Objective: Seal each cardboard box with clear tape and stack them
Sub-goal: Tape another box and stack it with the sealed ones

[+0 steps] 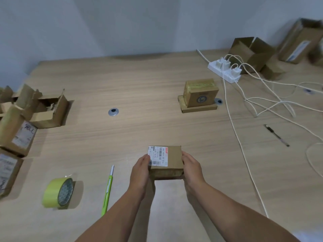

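cardboard box [173, 158] is at the near centre of the table [139, 84], held by opposite side walls. left hand [140, 169] grips the left wall, right hand [191, 167] the right. judged small, light and stiff, so the side walls suit the hold. underside and far face are hidden. tape on the seams cannot be confirmed. the shipping label [158, 156] is unreadable.

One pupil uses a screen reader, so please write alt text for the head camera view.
The left hand and right hand hold a small labelled cardboard box between them at a wooden table. A tape roll and a green pen lie to its left; a stack of two boxes stands farther back on the right.
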Motion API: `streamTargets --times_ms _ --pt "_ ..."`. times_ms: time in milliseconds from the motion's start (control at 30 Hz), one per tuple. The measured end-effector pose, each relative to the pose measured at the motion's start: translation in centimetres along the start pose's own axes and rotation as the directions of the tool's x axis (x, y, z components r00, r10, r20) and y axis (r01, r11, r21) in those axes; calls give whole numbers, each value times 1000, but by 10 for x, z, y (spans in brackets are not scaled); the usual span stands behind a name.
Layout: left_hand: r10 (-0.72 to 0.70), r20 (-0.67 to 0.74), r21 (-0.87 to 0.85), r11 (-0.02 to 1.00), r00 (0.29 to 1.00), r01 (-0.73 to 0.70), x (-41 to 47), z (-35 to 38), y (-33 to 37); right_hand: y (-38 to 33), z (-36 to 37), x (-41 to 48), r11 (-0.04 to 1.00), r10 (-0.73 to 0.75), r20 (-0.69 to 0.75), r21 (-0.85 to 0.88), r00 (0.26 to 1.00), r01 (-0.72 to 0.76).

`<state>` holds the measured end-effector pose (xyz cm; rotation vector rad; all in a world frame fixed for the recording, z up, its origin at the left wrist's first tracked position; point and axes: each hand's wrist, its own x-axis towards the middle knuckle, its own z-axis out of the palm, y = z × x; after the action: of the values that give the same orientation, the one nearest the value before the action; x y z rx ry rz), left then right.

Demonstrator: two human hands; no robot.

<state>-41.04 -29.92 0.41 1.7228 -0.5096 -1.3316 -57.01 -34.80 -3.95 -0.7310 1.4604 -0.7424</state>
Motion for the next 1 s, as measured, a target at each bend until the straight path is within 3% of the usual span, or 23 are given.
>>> streamTargets --times_ms 167,467,1000 --pt "20 54 9 1000 998 -21 5 47 9 -5 -35 26 998 -3 -35 -64 999 0" --pt "17 22 -12 1000 1000 -17 24 133 15 -42 -103 75 983 -17 -30 -182 999 12" --pt "16 -2 -66 998 1000 -16 97 237 49 -87 -159 182 980 -9 -85 -197 996 -8"
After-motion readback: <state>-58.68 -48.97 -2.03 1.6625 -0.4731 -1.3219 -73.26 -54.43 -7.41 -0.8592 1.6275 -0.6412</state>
